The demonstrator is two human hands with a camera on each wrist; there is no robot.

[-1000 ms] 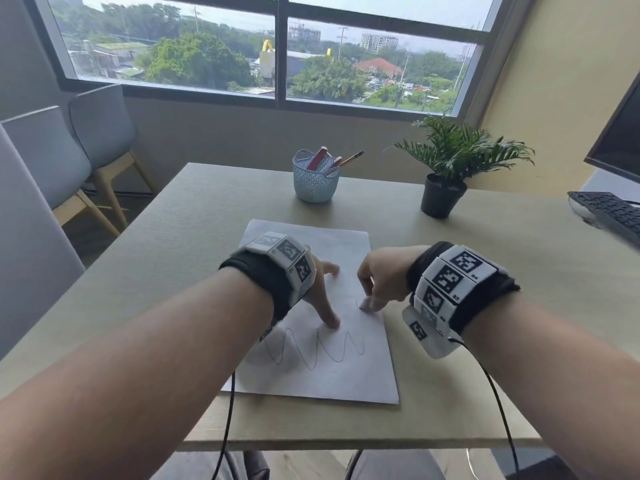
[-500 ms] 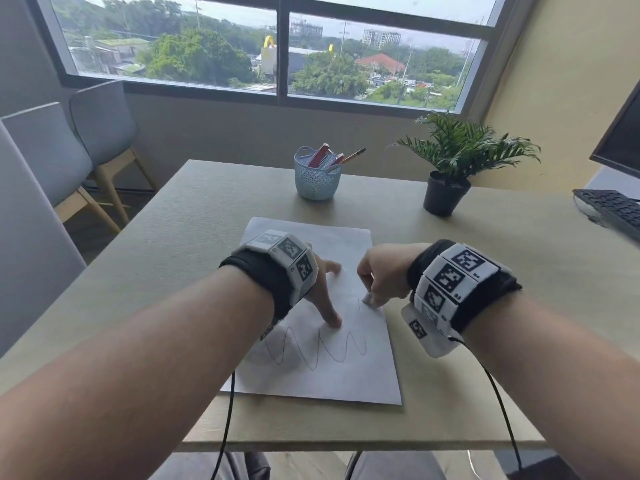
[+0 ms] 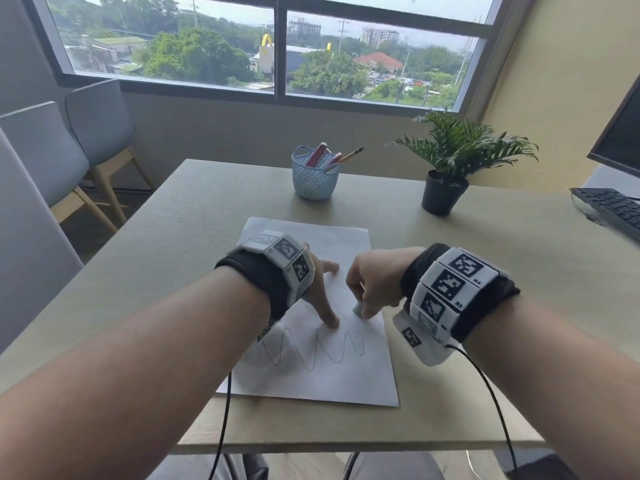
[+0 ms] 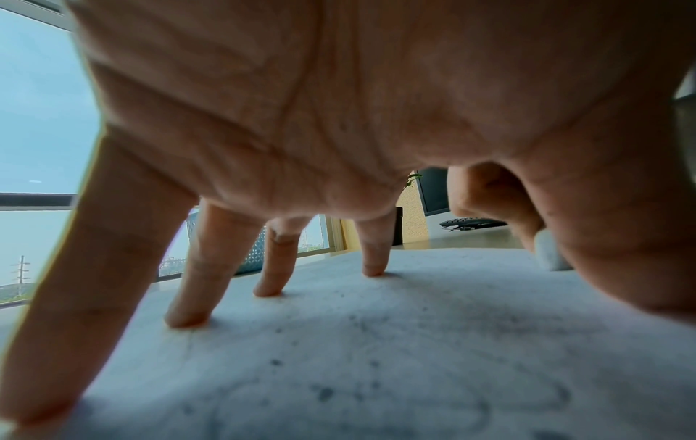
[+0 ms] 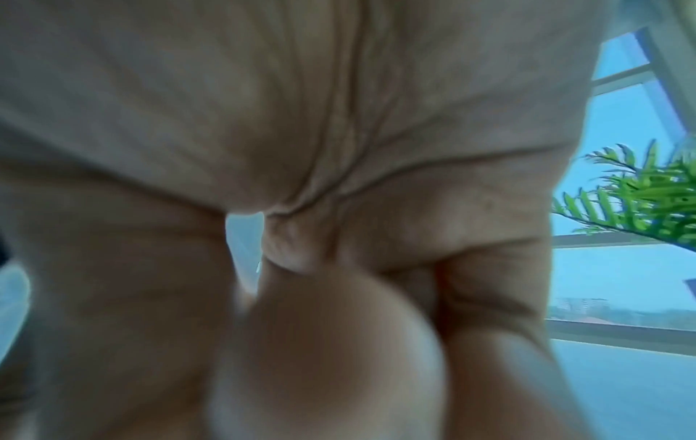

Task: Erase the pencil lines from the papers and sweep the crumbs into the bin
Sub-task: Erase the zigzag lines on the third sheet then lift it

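A white sheet of paper (image 3: 311, 372) lies on the wooden table (image 3: 166, 258) in front of me, with a wavy pencil line (image 3: 311, 351) across its near half. My left hand (image 3: 320, 292) presses down on the sheet with spread, straight fingers (image 4: 196, 285); dark eraser crumbs (image 4: 324, 393) speckle the paper beneath it. My right hand (image 3: 367, 289) pinches a small white eraser (image 3: 357, 310) and holds its tip on the paper just above the line's right end. In the right wrist view only my curled fingers (image 5: 327, 342) show, blurred.
A light blue basket (image 3: 314, 178) with pens and a pencil stands at the back of the table. A potted plant (image 3: 446, 174) is at the back right, a keyboard (image 3: 613, 209) and monitor at the far right. Grey chairs (image 3: 79, 147) stand to the left.
The right hand with the eraser has shifted slightly over the same patch of paper. The left hand stays pressed in place.
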